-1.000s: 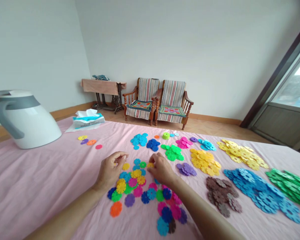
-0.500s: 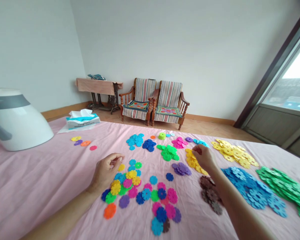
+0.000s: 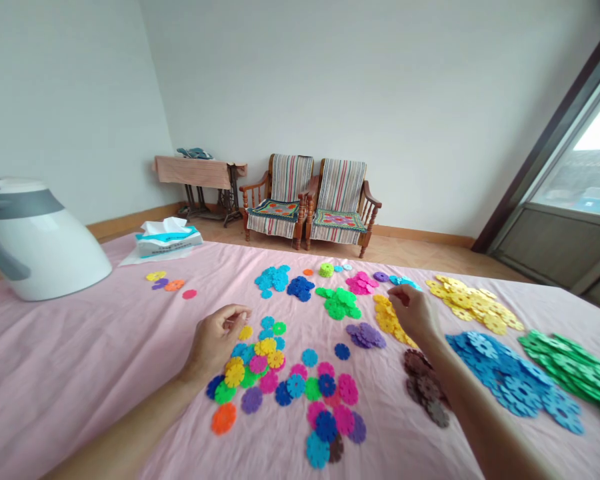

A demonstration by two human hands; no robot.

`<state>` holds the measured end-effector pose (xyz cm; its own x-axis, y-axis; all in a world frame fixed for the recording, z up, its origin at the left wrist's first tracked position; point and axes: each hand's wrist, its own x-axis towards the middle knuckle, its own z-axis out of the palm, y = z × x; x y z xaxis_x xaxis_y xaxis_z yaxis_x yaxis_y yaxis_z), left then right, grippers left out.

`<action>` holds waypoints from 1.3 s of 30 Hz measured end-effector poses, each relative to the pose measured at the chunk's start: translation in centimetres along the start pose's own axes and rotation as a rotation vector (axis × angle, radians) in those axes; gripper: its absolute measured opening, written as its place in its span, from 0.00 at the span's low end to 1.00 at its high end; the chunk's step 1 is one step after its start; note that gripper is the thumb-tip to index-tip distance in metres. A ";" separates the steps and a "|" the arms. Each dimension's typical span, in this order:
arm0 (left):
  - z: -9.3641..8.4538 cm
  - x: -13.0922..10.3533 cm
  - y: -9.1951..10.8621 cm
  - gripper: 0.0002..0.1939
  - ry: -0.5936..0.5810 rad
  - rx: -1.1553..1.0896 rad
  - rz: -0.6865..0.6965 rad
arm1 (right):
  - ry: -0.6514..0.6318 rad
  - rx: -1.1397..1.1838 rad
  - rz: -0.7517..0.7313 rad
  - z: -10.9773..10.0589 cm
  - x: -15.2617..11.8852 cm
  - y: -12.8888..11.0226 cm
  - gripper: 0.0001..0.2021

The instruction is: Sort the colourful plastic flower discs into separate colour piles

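My left hand (image 3: 218, 338) hovers above the left side of a mixed group of flower-shaped plastic discs, fingers curled in and thumb close to the index tip; no disc shows in it. Just past its fingertips lies a yellow disc (image 3: 246, 332). My right hand (image 3: 414, 309) is pinched over the far end of a small yellow disc pile (image 3: 391, 323); whether a disc is between its fingers is hidden. Left of that pile sit purple discs (image 3: 366, 335) and bright green discs (image 3: 339, 303). Brown discs (image 3: 424, 387) lie partly behind my right forearm.
Larger piles of yellow (image 3: 473, 303), blue (image 3: 513, 373) and green discs (image 3: 573, 367) spread along the right. A white kettle (image 3: 50, 240) and a tissue box (image 3: 169, 240) stand at the left on the pink tablecloth (image 3: 95, 373). Two wooden chairs (image 3: 343, 193) stand beyond.
The whole view has shifted slightly. My right hand has risen a little at the yellow pile, and my left hand keeps nearly the same place and shape.
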<state>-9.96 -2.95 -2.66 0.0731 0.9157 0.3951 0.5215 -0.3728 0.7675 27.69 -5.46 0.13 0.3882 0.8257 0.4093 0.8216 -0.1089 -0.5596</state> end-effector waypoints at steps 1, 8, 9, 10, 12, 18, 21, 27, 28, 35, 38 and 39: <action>0.0 0.0 0.1 0.14 -0.001 -0.012 -0.012 | -0.051 0.033 -0.061 0.7 -0.6 -1.4 0.10; -0.1 -0.1 0.3 0.14 0.015 -0.051 -0.037 | -0.473 0.224 -0.466 4.7 -7.2 -11.3 0.07; -0.1 -0.1 0.3 0.13 0.016 -0.046 -0.037 | -0.517 0.227 -0.499 5.0 -7.9 -12.3 0.08; -0.1 -0.1 0.3 0.13 0.014 -0.044 -0.039 | -0.543 0.223 -0.522 5.3 -8.5 -13.1 0.09; -0.2 0.0 0.4 0.13 0.004 -0.052 -0.045 | -0.562 0.204 -0.575 5.8 -9.3 -14.4 0.10; -0.4 0.1 0.8 0.12 0.003 -0.019 -0.015 | -0.565 0.054 -0.693 7.3 -9.4 -15.7 0.10; -0.5 0.1 0.9 0.13 0.012 -0.001 -0.006 | -0.554 -0.010 -0.745 7.6 -9.5 -15.2 0.05; -0.2 0.1 0.3 0.14 -0.008 -0.033 -0.036 | -0.448 -0.006 -0.757 6.7 -9.8 -13.5 0.11; -0.2 0.1 0.2 0.14 -0.008 -0.032 -0.035 | -0.407 0.036 -0.701 6.3 -9.5 -13.1 0.12; -0.3 0.2 0.0 0.13 -0.015 -0.002 -0.002 | -0.111 0.065 -0.171 2.2 -2.8 -5.6 0.09; -0.2 0.1 -0.2 0.14 -0.023 -0.006 -0.001 | -0.009 -0.056 -0.004 0.3 -0.1 -1.1 0.11; -0.2 0.2 -0.3 0.14 -0.024 -0.004 -0.004 | 0.008 -0.083 0.031 -0.2 0.4 0.2 0.11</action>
<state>-10.30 -2.73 -2.71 0.0920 0.9205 0.3798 0.5181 -0.3700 0.7711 28.13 -5.25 0.34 0.4167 0.8171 0.3985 0.8408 -0.1798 -0.5106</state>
